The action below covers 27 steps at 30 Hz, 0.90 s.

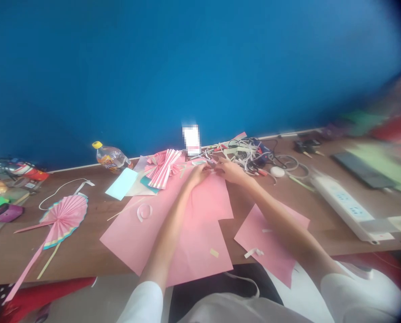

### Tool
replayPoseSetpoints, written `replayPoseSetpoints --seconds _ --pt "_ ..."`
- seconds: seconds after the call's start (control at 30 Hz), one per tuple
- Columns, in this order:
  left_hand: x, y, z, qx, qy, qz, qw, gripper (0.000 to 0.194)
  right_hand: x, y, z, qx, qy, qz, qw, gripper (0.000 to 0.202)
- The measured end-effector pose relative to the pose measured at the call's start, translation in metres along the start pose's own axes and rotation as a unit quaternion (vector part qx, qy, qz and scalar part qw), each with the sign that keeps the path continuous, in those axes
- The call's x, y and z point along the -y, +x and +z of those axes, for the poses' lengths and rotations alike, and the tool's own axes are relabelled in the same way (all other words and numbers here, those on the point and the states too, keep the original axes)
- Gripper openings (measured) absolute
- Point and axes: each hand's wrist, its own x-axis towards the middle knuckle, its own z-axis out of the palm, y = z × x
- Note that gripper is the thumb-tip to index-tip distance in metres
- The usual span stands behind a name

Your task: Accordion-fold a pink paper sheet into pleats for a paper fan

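Note:
Both my hands meet over the far edge of a large pink paper sheet (200,242). My left hand (199,173) is closed, with its fingers bent near the paper's far end. My right hand (227,169) is closed beside it, fingertips pointing toward the left ones. Whatever lies between the fingers is too small and blurred to name. Just left of my left hand stands a pleated pink-and-white paper fan (165,169). A curled white paper strip (144,212) and a small yellowish scrap (214,253) lie on the pink sheet.
A finished-looking pink fan (67,217) lies left, near a plastic bottle (111,157) and light blue paper (121,183). Tangled strips and cables (250,150) spread behind my right hand. A smaller pink sheet (271,244), power strip (346,204) and dark phone-like slab (363,169) are right.

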Motion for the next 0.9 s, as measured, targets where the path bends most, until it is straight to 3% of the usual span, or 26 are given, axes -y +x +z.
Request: replayPoseSetpoints --seconds 0.33,0.6,0.73,0.9 --pt "0.011 0.003 -0.002 0.016 -0.047 0.037 0.998 0.018 -0.001 0.004 0.016 0.017 -0.027 0.013 0.999 0.022" --pt "0.008 0.0 -0.002 0.006 -0.018 0.06 0.998 0.015 -0.003 0.003 0.018 -0.03 0.006 0.009 0.999 0.025" --pt "0.012 0.004 -0.005 -0.017 -0.035 0.052 0.998 0.014 -0.004 0.005 0.015 -0.087 0.115 0.062 0.988 0.041" --pt "0.005 0.003 -0.014 -0.033 -0.053 0.048 0.997 0.019 -0.005 0.007 0.006 -0.06 0.322 0.11 0.938 0.054"
